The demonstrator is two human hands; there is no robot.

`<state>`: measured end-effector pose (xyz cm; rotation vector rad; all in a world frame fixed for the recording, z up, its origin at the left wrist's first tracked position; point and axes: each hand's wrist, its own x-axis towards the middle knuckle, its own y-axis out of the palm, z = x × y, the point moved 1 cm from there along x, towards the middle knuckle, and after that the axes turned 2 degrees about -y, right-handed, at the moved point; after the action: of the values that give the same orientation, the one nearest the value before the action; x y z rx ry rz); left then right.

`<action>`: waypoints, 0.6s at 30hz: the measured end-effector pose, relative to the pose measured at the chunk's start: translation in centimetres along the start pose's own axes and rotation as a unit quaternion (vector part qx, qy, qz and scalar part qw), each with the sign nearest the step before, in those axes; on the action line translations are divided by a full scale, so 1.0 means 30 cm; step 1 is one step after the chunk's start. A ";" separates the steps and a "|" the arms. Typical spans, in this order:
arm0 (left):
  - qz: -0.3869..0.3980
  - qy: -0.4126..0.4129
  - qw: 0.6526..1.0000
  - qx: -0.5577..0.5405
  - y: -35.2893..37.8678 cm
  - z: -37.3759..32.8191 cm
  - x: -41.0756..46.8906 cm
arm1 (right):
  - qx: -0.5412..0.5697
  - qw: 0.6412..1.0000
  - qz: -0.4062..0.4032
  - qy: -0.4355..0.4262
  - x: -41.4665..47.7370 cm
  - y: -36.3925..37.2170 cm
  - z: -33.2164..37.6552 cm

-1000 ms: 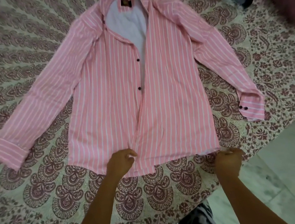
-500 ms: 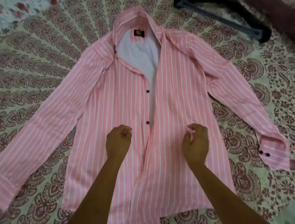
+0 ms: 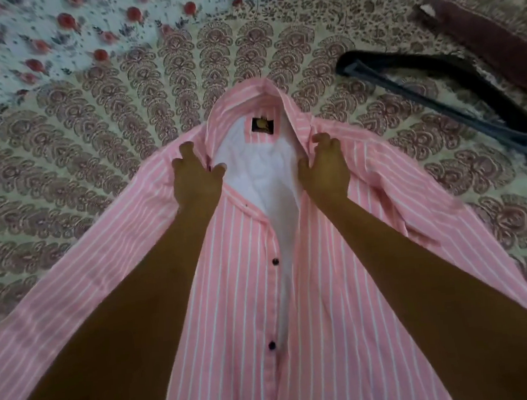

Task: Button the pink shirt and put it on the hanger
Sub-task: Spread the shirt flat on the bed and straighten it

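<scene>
Head view. We look down on a patterned bedspread (image 3: 118, 129) that fills most of the frame, with a floral sheet (image 3: 23, 45) at the far left corner.

Shirt (image 3: 341, 288): lies face up on the bedspread, collar away from us, sleeves spread to both sides. Front is open; the white inside shows in the gap from the collar downward.

Hanger (image 3: 436, 91): dark, lying flat on the bedspread to the far right of the collar, apart from the shirt.

Left hand (image 3: 196, 183): on the left front panel just below the collar, fingers curled into the fabric, thumb at the panel's edge, gripping it.

Right hand (image 3: 324, 169): mirrors it on the right panel, fingers bent and closed on the fabric beside the collar. Both forearms stretch over the shirt body.

Two dark buttons, upper (image 3: 275, 261) and lower (image 3: 271, 345), sit unfastened along the left panel's edge.

Label (image 3: 262, 125): dark, inside the neck, between the hands and beyond them.
</scene>
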<state>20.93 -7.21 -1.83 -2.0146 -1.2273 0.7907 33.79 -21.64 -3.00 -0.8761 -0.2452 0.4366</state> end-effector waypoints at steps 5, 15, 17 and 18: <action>-0.001 0.014 1.000 -0.013 0.032 -0.070 0.168 | -0.116 0.988 0.063 0.073 0.208 0.049 0.016; 0.182 -0.002 0.935 -0.305 0.020 -0.308 0.404 | 0.309 0.909 0.277 0.052 0.493 -0.066 0.258; 0.235 0.018 0.951 -0.199 0.047 -0.272 0.374 | 0.252 0.918 0.304 0.018 0.439 -0.024 0.215; 0.229 0.024 0.959 -0.164 0.062 -0.238 0.354 | 0.246 0.924 0.293 0.005 0.393 0.005 0.189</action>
<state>31.40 0.30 -0.60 -2.6308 -0.9154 0.7800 42.03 -12.18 0.76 -0.4381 0.1488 1.0037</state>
